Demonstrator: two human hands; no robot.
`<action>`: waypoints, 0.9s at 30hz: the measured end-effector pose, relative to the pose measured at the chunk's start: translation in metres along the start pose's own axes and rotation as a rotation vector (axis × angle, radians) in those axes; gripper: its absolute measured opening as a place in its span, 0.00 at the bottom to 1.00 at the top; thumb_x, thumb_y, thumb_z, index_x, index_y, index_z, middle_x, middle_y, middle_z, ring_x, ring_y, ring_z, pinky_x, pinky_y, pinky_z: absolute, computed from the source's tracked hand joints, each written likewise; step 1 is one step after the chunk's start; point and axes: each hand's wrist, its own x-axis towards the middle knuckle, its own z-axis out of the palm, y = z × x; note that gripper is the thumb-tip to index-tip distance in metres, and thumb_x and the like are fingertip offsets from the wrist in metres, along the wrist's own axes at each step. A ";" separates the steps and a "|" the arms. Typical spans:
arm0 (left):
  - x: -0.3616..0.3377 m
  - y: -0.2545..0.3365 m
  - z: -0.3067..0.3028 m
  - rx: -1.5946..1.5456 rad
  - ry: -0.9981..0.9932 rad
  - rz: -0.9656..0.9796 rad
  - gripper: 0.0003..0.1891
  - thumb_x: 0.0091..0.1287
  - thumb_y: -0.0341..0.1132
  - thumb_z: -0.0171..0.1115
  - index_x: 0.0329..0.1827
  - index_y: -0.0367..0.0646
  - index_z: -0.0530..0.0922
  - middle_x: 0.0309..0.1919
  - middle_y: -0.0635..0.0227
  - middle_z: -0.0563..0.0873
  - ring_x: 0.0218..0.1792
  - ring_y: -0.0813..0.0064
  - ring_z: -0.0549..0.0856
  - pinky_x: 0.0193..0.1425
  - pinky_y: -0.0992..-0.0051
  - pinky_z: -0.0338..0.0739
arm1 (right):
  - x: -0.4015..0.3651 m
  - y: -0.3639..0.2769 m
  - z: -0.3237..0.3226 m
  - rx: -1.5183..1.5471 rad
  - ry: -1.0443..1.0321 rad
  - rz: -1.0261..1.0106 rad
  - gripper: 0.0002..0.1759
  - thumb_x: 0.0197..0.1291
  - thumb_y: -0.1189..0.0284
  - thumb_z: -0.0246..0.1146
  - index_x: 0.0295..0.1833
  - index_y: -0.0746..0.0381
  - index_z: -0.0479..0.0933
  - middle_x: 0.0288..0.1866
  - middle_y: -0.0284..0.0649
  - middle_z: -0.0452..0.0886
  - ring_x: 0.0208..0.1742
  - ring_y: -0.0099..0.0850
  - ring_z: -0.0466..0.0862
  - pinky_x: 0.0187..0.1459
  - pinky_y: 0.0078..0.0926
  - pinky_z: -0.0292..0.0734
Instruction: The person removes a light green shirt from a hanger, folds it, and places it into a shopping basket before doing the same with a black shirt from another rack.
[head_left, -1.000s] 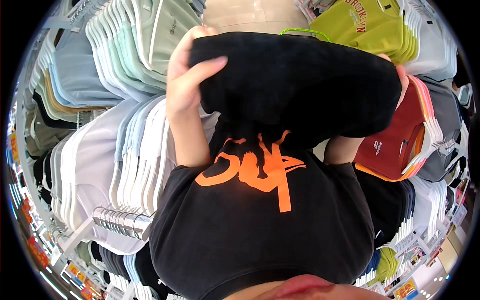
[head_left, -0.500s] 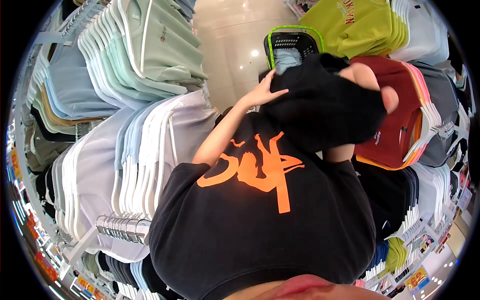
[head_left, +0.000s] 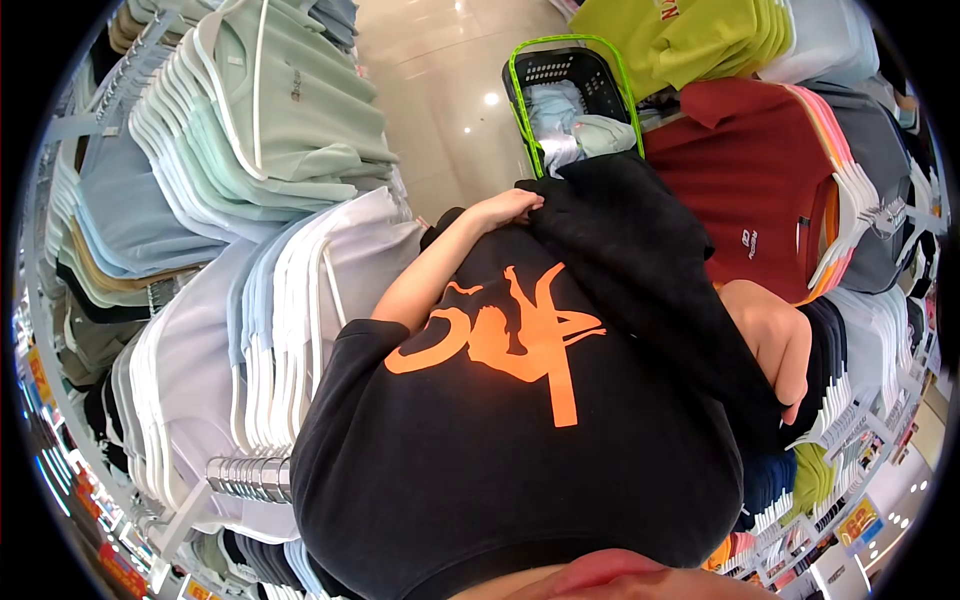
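A black garment [head_left: 640, 235], its kind hard to make out in the folds, stretches diagonally in front of my chest. My left hand [head_left: 512, 207] is closed on its upper left edge. Lower down on the right, my right hand [head_left: 775, 340] grips the opposite end, fingers curled round the cloth. Just beyond the garment stands a black basket [head_left: 585, 68] with a bright green rim and handle. Light blue clothes [head_left: 555, 105] and a pale green piece [head_left: 603, 134] lie in it.
Pale green shirts [head_left: 310, 100] and white-grey shirts [head_left: 360, 240] hang on racks at my left. Maroon shirts [head_left: 745, 180] and yellow-green shirts [head_left: 680, 40] hang at my right. A shiny tiled floor [head_left: 430, 70] runs between them.
The bunched black garment has been spread out and drawn down to the right by my right hand. My left hand has closed on its edge. More of the basket shows.
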 end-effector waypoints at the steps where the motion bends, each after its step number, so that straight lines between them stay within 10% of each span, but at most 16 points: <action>1: -0.011 0.011 0.008 -0.053 0.010 -0.024 0.12 0.63 0.44 0.50 0.33 0.44 0.71 0.21 0.81 0.67 0.21 0.88 0.65 0.28 0.87 0.63 | -0.001 -0.002 0.001 -0.019 -0.009 0.003 0.13 0.47 0.72 0.62 0.18 0.58 0.65 0.11 0.23 0.59 0.10 0.17 0.64 0.12 0.17 0.51; 11: 0.000 0.059 0.003 -0.065 0.070 -0.045 0.34 0.51 0.51 0.65 0.55 0.36 0.67 0.51 0.63 0.74 0.48 0.75 0.75 0.48 0.72 0.69 | -0.006 -0.002 -0.001 -0.140 -0.062 0.004 0.14 0.53 0.69 0.58 0.17 0.56 0.64 0.12 0.24 0.61 0.14 0.16 0.65 0.16 0.19 0.54; 13: -0.002 0.059 -0.011 -0.239 0.336 0.112 0.24 0.55 0.45 0.62 0.47 0.36 0.73 0.49 0.64 0.75 0.48 0.73 0.76 0.48 0.73 0.70 | -0.013 -0.017 -0.003 -0.162 -0.016 0.017 0.13 0.53 0.69 0.57 0.19 0.57 0.65 0.14 0.25 0.62 0.15 0.17 0.65 0.17 0.19 0.55; 15: -0.021 0.065 -0.034 -0.679 0.164 0.447 0.13 0.62 0.39 0.52 0.41 0.38 0.75 0.39 0.64 0.81 0.40 0.73 0.81 0.47 0.75 0.75 | -0.027 -0.043 0.001 -0.232 0.096 -0.010 0.12 0.53 0.68 0.57 0.21 0.58 0.66 0.15 0.26 0.63 0.17 0.17 0.66 0.19 0.19 0.56; 22: -0.137 0.107 -0.028 -1.263 -0.410 1.151 0.26 0.63 0.52 0.45 0.56 0.41 0.68 0.54 0.62 0.74 0.55 0.62 0.72 0.62 0.61 0.62 | -0.146 -0.144 0.042 -1.133 1.256 -0.118 0.10 0.53 0.67 0.56 0.28 0.63 0.68 0.19 0.28 0.67 0.21 0.19 0.69 0.24 0.18 0.60; 27: -0.179 0.140 0.014 -1.393 -0.071 1.068 0.21 0.60 0.47 0.50 0.49 0.42 0.73 0.49 0.62 0.76 0.53 0.62 0.73 0.60 0.62 0.62 | -0.237 -0.163 0.036 -1.508 1.936 0.178 0.12 0.53 0.65 0.55 0.32 0.65 0.69 0.22 0.30 0.69 0.25 0.20 0.70 0.28 0.18 0.63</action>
